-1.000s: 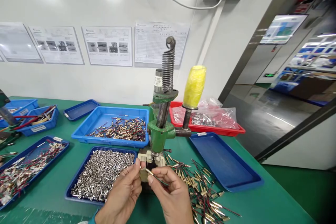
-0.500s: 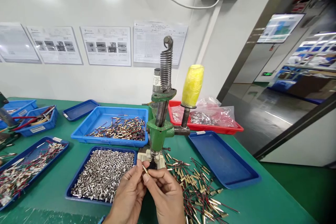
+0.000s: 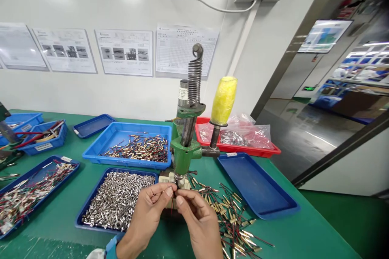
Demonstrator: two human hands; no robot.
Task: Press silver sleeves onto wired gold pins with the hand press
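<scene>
A green hand press (image 3: 183,153) with a coil spring and a yellow-wrapped handle (image 3: 224,101) stands in front of me. At its lower tip, my left hand (image 3: 152,212) and my right hand (image 3: 199,218) pinch a small wired part, closed at thumb and forefinger. Its thin red and dark wires (image 3: 172,205) hang between my fingers; my fingertips hide its body. Left of my hands is a dark blue tray (image 3: 79,215) of small silvery metal pieces. To their right, brass-coloured parts with wires (image 3: 235,220) lie loose on the green table (image 3: 291,232).
Behind is a light blue tray (image 3: 106,160) of brass-coloured wired parts. A dark blue tray (image 3: 258,188) lies right, before a red tray (image 3: 267,150) with plastic bags. Another tray (image 3: 68,178) of wired parts and small bins (image 3: 45,145) are at left.
Both hands have moved slightly apart and up to the press tip. The brass-coloured part seen between my fingertips is now hidden, and its wires hang down. The view has shifted slightly.
</scene>
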